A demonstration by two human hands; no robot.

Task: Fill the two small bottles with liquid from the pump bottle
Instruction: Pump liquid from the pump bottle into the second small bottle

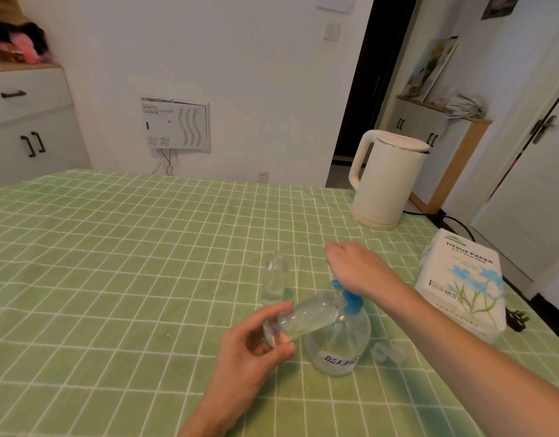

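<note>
Green checked cloth on the bench, kettle and tissue pack off to my right, white wall behind. My left hand grips one small bottle, tilted with its mouth at the pump bottle nozzle. My right hand rests on the pump, fingers hidden, so I can't tell whether they're curled. The other small bottle stands just behind, blurry.

Left hand holds small bottle to pump bottle, right hand atop.
</note>
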